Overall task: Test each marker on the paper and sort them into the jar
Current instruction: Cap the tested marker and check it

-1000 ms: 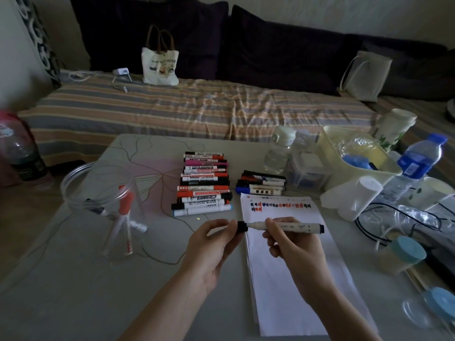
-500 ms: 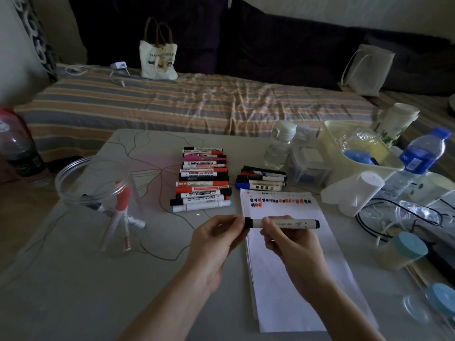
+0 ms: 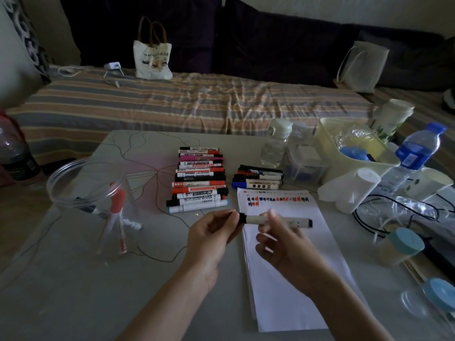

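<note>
You held one white marker (image 3: 275, 220) level above the table (image 3: 73, 291), over the near-left part of the paper (image 3: 290, 267), with both hands on it. Your left hand (image 3: 209, 238) had its fingers curled and its fingertips pinching the marker's black cap end, while your right hand (image 3: 288, 247) pinched the barrel just beside the cap between thumb and forefinger; the other right fingers looked loosely curled underneath, though motion blur made their exact lie hard to tell. Whether the cap sat fully on I could not tell. The paper carried a couple of short rows of red, black and bluish test marks along its far edge. Beyond your left hand lay the big row of markers (image 3: 199, 179), side by side and touching, and to its right, just past the paper's top edge, a smaller bunch of markers (image 3: 258, 178). The clear jar (image 3: 83, 188) stood well to the left of the paper, and inside it a red-capped marker (image 3: 118, 212) leaned upright with at least one darker marker slanted beside it.
</note>
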`<action>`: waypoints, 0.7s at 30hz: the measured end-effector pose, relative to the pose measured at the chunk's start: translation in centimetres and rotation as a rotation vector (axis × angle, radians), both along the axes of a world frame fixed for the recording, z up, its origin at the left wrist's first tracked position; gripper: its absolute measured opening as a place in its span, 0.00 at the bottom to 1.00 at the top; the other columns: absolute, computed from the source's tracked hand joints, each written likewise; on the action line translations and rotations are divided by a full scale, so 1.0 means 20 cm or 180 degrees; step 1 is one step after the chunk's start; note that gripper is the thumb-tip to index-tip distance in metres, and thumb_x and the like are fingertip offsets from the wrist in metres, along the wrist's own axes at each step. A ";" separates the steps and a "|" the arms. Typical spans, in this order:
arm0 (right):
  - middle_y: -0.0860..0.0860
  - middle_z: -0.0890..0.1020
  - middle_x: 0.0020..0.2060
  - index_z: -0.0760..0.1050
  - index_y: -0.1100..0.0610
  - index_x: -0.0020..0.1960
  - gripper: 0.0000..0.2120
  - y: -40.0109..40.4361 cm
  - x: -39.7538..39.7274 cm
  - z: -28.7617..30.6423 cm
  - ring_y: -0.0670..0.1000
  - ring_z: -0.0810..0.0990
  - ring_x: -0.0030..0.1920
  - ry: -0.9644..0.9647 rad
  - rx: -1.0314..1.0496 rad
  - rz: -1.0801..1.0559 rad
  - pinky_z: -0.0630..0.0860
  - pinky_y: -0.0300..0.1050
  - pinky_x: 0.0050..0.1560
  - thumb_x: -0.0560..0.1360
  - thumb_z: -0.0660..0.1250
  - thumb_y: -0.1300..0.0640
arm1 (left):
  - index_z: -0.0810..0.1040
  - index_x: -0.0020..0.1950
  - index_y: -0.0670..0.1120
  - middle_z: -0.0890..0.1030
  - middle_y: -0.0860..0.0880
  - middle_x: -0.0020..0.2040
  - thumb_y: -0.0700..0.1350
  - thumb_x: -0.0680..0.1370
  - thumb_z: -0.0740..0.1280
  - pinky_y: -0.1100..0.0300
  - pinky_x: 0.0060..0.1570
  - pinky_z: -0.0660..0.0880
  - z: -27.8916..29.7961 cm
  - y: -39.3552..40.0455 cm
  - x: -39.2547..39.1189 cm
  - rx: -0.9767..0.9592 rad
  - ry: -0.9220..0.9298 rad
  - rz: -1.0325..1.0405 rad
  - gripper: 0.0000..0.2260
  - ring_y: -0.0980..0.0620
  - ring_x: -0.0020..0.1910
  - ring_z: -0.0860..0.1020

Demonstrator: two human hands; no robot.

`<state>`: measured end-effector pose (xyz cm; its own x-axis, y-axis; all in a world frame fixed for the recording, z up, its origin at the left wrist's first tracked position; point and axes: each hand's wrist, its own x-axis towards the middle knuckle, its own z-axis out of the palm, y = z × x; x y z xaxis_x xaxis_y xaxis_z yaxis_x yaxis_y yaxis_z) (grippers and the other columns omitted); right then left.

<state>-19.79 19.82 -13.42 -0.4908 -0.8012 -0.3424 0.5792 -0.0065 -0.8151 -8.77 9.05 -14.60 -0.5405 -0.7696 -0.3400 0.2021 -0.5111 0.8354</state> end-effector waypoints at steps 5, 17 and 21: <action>0.52 0.83 0.37 0.82 0.57 0.50 0.10 0.07 -0.15 0.02 0.49 0.81 0.38 0.1697 0.0830 0.0317 0.80 0.43 0.45 0.73 0.69 0.52 | 0.81 0.48 0.39 0.85 0.42 0.45 0.32 0.74 0.70 0.64 0.45 0.80 -0.02 -0.12 0.01 -0.0482 -0.0166 0.0011 0.05 0.49 0.44 0.84; 0.52 0.82 0.51 0.82 0.51 0.54 0.08 -0.34 -0.61 -0.15 0.55 0.79 0.52 0.5101 0.2100 -0.0314 0.77 0.51 0.52 0.76 0.70 0.53 | 0.79 0.54 0.50 0.77 0.55 0.53 0.35 0.71 0.73 0.63 0.49 0.71 -0.21 -0.37 0.06 -0.4356 -0.2452 -0.0237 0.14 0.54 0.52 0.76; 0.52 0.77 0.58 0.81 0.47 0.57 0.11 -0.50 -0.72 -0.18 0.56 0.71 0.61 0.5239 0.2607 -0.0337 0.66 0.55 0.58 0.76 0.68 0.48 | 0.81 0.50 0.48 0.77 0.52 0.49 0.30 0.64 0.76 0.55 0.38 0.77 -0.24 -0.45 0.09 -0.4643 -0.3006 -0.0083 0.20 0.48 0.44 0.78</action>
<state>-34.09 9.89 -17.01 -0.7236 -0.6480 0.2375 -0.6889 0.6573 -0.3055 -6.96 0.10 -19.41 -0.5978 -0.7011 0.3886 -0.5822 0.7130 0.3907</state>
